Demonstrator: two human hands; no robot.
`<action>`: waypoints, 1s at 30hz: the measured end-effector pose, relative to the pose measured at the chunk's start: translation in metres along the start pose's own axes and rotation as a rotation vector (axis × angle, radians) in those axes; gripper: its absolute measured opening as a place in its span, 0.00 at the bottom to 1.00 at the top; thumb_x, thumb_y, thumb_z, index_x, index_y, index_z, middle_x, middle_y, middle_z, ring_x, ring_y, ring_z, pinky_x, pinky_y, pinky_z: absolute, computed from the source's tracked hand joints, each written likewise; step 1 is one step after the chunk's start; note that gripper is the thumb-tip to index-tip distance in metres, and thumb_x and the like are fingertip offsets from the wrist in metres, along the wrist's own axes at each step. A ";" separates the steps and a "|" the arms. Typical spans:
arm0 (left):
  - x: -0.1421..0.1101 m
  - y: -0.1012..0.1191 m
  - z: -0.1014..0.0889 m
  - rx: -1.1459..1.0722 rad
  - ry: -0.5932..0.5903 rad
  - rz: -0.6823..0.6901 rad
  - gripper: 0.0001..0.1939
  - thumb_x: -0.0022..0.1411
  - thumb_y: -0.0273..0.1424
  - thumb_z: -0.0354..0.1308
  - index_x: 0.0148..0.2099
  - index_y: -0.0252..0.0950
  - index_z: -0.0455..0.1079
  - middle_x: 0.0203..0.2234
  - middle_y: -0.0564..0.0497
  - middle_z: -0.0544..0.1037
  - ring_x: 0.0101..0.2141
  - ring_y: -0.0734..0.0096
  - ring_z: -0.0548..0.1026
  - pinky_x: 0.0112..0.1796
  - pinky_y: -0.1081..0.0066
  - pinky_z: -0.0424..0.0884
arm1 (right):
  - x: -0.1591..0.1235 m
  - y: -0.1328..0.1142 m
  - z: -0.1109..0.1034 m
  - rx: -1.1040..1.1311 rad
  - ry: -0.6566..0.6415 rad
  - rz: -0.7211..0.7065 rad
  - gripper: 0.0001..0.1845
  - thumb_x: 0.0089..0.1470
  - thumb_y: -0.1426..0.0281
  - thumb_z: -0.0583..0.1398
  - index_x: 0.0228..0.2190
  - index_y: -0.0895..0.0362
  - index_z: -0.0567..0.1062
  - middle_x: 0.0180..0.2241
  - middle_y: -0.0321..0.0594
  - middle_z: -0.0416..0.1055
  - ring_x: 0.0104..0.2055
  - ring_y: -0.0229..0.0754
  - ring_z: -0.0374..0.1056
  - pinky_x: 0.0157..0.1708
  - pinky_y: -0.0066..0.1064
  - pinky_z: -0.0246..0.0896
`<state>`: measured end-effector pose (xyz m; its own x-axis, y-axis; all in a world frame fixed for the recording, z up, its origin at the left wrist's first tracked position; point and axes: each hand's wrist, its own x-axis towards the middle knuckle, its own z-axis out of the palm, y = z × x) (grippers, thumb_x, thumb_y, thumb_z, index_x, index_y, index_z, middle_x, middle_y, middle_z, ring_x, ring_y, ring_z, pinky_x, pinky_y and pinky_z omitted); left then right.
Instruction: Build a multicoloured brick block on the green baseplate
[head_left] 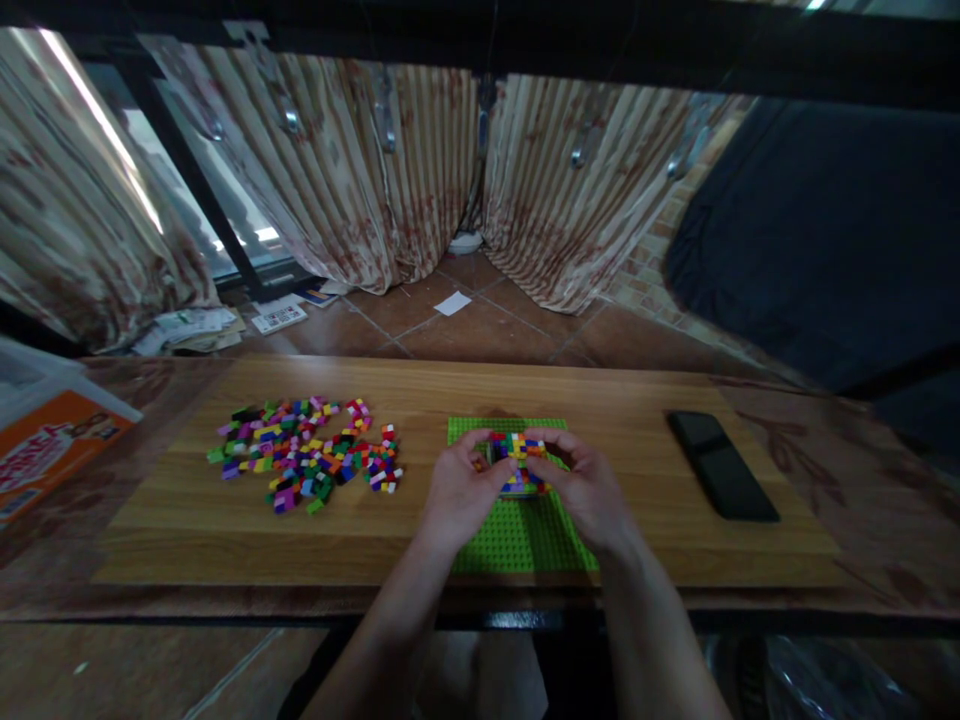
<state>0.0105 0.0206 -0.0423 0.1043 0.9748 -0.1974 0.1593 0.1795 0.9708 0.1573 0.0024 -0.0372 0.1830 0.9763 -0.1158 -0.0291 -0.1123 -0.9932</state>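
With forearms (397, 612) stretched across the near edge of the wooden board (225, 540), gripping a multicoloured brick build (523, 462) closely between left hand (461, 490) and right hand (591, 490), over the far half of the green baseplate (495, 545); cannot tell whether resting there.

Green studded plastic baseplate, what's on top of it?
The left hand and right hand hold a multicoloured brick build over the baseplate. The surface behind them is covered; contact unclear.

Bright green baseplate (499, 545), multicoloured brick block (521, 450) (red, yellow, blue, purple), striped beige curtains (420, 170) with reddish blotches.
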 end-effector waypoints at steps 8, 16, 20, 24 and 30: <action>0.000 0.001 0.001 -0.024 0.010 0.003 0.22 0.50 0.33 0.65 0.48 0.31 0.71 0.16 0.60 0.65 0.17 0.79 0.60 0.20 0.76 0.55 | 0.000 0.001 0.003 -0.079 0.033 -0.064 0.14 0.41 0.65 0.67 0.34 0.55 0.78 0.33 0.39 0.77 0.32 0.40 0.71 0.32 0.33 0.67; 0.001 -0.002 0.003 -0.078 0.021 0.009 0.22 0.49 0.33 0.66 0.47 0.32 0.72 0.18 0.58 0.68 0.19 0.78 0.63 0.22 0.76 0.57 | -0.001 0.001 0.004 -0.102 0.042 -0.079 0.14 0.41 0.65 0.66 0.34 0.55 0.78 0.33 0.39 0.78 0.33 0.41 0.71 0.34 0.34 0.67; -0.004 0.006 0.000 -0.275 0.058 -0.051 0.22 0.51 0.41 0.66 0.44 0.32 0.73 0.19 0.58 0.67 0.19 0.81 0.62 0.21 0.78 0.55 | 0.000 0.002 0.002 0.052 0.133 -0.126 0.14 0.45 0.61 0.65 0.35 0.54 0.77 0.34 0.39 0.78 0.33 0.41 0.72 0.35 0.36 0.68; -0.012 0.021 -0.013 -0.612 0.046 -0.140 0.23 0.54 0.47 0.62 0.42 0.32 0.71 0.15 0.61 0.60 0.15 0.86 0.51 0.16 0.80 0.45 | 0.000 0.000 0.001 0.088 0.352 -0.263 0.10 0.49 0.62 0.64 0.31 0.55 0.77 0.31 0.38 0.77 0.32 0.39 0.71 0.34 0.33 0.67; -0.016 0.032 -0.024 -1.123 -0.135 -0.258 0.24 0.63 0.46 0.52 0.46 0.29 0.71 0.32 0.45 0.76 0.30 0.76 0.74 0.29 0.78 0.71 | -0.009 -0.006 0.016 -0.124 0.371 -0.538 0.05 0.53 0.65 0.63 0.32 0.52 0.78 0.37 0.39 0.76 0.41 0.43 0.72 0.45 0.40 0.67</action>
<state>-0.0098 0.0134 -0.0052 0.3102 0.8822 -0.3544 -0.7630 0.4534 0.4607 0.1398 -0.0031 -0.0301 0.4675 0.7758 0.4237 0.2700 0.3312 -0.9041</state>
